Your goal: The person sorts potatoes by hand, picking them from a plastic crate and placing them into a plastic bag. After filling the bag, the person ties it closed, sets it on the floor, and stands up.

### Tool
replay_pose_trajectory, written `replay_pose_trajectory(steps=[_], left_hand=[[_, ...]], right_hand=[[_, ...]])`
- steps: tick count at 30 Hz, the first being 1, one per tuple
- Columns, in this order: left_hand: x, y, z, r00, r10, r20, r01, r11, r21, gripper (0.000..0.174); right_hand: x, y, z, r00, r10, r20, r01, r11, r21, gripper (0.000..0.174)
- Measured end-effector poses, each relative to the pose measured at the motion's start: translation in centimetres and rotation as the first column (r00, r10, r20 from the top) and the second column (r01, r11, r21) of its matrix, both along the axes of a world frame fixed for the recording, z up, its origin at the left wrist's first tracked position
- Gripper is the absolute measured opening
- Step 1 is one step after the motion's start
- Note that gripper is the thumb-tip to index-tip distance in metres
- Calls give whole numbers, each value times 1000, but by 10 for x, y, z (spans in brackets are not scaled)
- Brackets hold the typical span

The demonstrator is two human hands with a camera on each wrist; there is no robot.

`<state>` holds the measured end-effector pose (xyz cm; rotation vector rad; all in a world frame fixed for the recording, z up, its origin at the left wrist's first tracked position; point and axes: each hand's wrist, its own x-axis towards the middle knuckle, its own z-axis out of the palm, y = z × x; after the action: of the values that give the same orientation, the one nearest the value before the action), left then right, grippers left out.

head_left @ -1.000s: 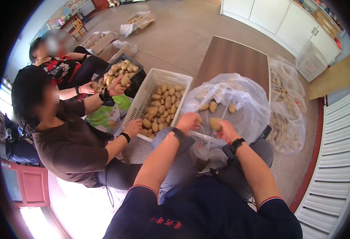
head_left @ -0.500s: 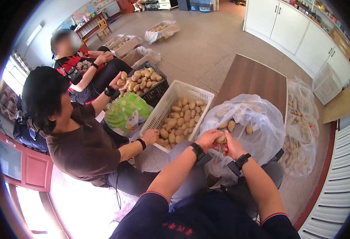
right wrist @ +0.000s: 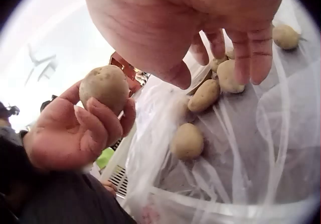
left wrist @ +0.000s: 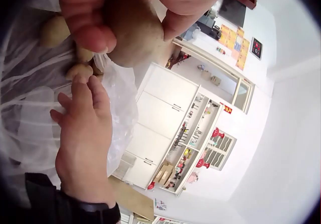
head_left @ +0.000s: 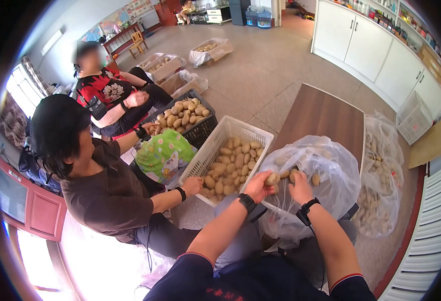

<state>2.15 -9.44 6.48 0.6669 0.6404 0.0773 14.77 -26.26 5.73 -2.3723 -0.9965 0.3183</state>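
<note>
My left hand (head_left: 260, 187) grips a round brown potato (right wrist: 105, 87) above the near left edge of a clear plastic bag (head_left: 338, 188). In the left wrist view, its thumb and fingers curl round that potato (left wrist: 134, 31). My right hand (head_left: 301, 191) reaches over the bag, its fingers (right wrist: 261, 58) fairly straight and the thumb held apart. At its fingertips is another potato (right wrist: 229, 76), one of several lying on the plastic. An oblong potato (right wrist: 204, 95) and a rounder potato (right wrist: 187, 141) lie nearby.
Left of the bag stands a white crate (head_left: 190, 176) of potatoes, then a black crate (head_left: 208, 128). A seated person (head_left: 105, 183) rests a hand at the white crate. A brown board (head_left: 321, 113) lies beyond; filled clear bags (head_left: 378, 200) stand right.
Both hands came together on a potato half a second ago. They have since parted: my left hand keeps a potato, while my right hand has moved to those on the plastic.
</note>
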Motion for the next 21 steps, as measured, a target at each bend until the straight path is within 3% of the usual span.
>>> replay_pose_trajectory(steps=[3, 6, 13, 15, 21], left_hand=[[3, 0, 2, 998, 35, -53, -37, 999, -36, 28], [4, 1, 3, 997, 55, -44, -57, 997, -46, 28], [6, 9, -7, 993, 114, -23, -115, 991, -65, 31], [8, 12, -13, 980, 197, -9, -197, 976, -93, 32], [9, 33, -21, 938, 342, -64, -348, 919, -187, 28]], right_hand=[[8, 1, -4, 994, 39, 107, -33, 998, -57, 57], [9, 2, 1, 999, 36, 25, -31, 983, -178, 57], [11, 1, -2, 994, 74, 82, -52, 970, -238, 58], [13, 1, -2, 992, 75, 100, -45, 961, -272, 57], [12, 3, -18, 982, 75, 174, -40, 980, -195, 56]])
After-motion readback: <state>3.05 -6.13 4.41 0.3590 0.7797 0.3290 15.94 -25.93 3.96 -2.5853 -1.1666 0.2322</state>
